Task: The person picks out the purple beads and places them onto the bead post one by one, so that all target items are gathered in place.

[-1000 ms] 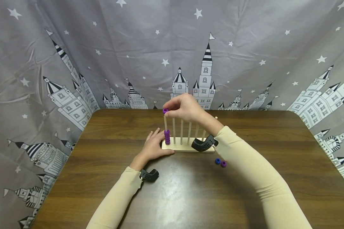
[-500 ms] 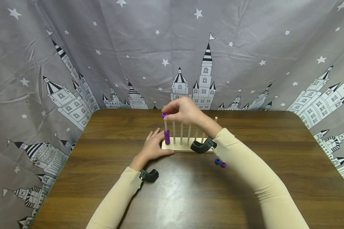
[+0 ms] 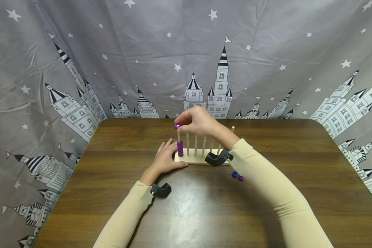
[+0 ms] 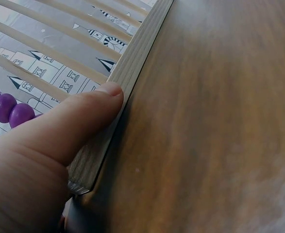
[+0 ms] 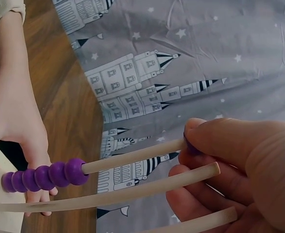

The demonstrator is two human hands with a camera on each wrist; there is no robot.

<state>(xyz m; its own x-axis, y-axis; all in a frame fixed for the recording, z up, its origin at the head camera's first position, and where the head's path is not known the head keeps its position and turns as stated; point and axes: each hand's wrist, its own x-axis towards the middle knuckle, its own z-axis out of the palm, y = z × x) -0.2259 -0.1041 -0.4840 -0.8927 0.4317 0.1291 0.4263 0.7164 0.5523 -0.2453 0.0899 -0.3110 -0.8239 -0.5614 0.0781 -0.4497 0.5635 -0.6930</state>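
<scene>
A wooden bead stand (image 3: 196, 159) has a row of upright pegs on a pale base. Purple beads (image 3: 180, 148) are stacked low on its leftmost peg. My right hand (image 3: 199, 121) pinches another purple bead (image 3: 177, 126) between thumb and fingers at the top of that same peg; the pale peg tip shows in the bead's hole. My left hand (image 3: 165, 159) holds the base's left end, thumb (image 4: 96, 104) along the front edge and fingers behind. In the right wrist view, the held bead (image 5: 192, 148) is mostly covered by the fingers.
A blue bead (image 3: 234, 174) and a purple bead (image 3: 240, 178) lie on the wooden table (image 3: 204, 213), in front of the stand's right end, close to my right sleeve (image 3: 266, 175). A grey curtain (image 3: 161, 51) with castles and stars hangs behind the table.
My right hand has come down slightly with the pinched bead, and the peg tip now shows in its hole. The left hand and the loose beads have stayed put.
</scene>
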